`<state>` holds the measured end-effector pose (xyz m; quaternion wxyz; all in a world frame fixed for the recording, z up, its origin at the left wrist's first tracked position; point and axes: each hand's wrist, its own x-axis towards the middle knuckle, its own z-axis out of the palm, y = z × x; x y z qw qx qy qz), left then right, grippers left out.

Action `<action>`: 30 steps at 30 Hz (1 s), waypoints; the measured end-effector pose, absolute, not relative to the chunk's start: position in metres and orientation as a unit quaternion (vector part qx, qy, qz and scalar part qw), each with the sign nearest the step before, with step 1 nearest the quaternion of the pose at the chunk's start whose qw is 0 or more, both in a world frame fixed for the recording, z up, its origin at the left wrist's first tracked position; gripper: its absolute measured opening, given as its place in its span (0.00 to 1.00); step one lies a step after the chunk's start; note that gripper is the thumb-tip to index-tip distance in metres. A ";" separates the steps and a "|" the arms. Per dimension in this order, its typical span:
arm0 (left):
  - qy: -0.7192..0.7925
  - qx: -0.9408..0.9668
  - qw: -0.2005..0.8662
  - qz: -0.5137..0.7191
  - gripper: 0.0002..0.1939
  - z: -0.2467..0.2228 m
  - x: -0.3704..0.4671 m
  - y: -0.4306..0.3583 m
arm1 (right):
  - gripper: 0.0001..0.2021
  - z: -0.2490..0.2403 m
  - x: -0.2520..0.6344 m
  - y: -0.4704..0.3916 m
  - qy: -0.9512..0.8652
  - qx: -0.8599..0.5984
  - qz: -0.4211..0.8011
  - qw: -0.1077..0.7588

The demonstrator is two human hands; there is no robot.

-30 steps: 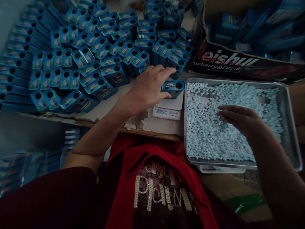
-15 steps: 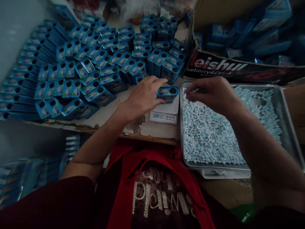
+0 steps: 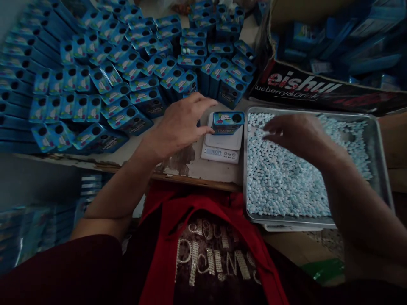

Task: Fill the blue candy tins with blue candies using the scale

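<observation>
A small blue candy box (image 3: 227,123) with a dark round hole in its top stands on a white digital scale (image 3: 220,155) with a lit display. My left hand (image 3: 181,123) is just left of this box, its fingers and thumb spread apart, the thumb tip close to the box's side. On the right, a metal tray (image 3: 385,169) holds a layer of small pale blue and white candies (image 3: 282,182). Over the tray's far part hovers my right hand (image 3: 297,133), thumb and fingers slightly parted and pointing left. No candy shows between them.
Many similar blue boxes (image 3: 143,95) crowd the table's left and back; a few show candies at their holes. A black printed carton (image 3: 295,87) with more blue boxes stands behind the tray. The table's wooden front edge (image 3: 197,181) lies before my red apron (image 3: 165,237).
My left hand has eased away from the box on the scale. My right hand has shifted slightly right, away from the box. The scale display reads differently, and the view has moved slightly.
</observation>
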<state>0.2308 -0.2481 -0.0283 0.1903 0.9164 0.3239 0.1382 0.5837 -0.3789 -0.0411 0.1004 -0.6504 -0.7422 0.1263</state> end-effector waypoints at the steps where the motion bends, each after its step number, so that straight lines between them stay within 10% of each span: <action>1: 0.325 0.916 0.193 0.137 0.31 -0.029 0.229 -0.247 | 0.15 -0.058 0.592 -0.398 -0.735 -0.663 0.140 0.034; 4: 0.333 0.910 0.207 0.136 0.29 -0.030 0.224 -0.245 | 0.33 -0.099 0.596 -0.456 -0.746 -0.651 0.137 -0.034; 13: 0.342 0.910 0.202 0.116 0.33 -0.019 0.226 -0.252 | 0.04 -0.101 0.587 -0.493 -0.657 -0.690 0.289 0.087; 23: 0.359 0.905 0.194 0.120 0.27 -0.022 0.214 -0.255 | 0.10 -0.028 0.581 -0.411 -0.427 -0.675 0.462 0.387; 30: 0.340 0.903 0.214 0.150 0.24 -0.027 0.212 -0.243 | 0.06 0.003 0.515 -0.328 -0.617 -0.621 0.363 0.319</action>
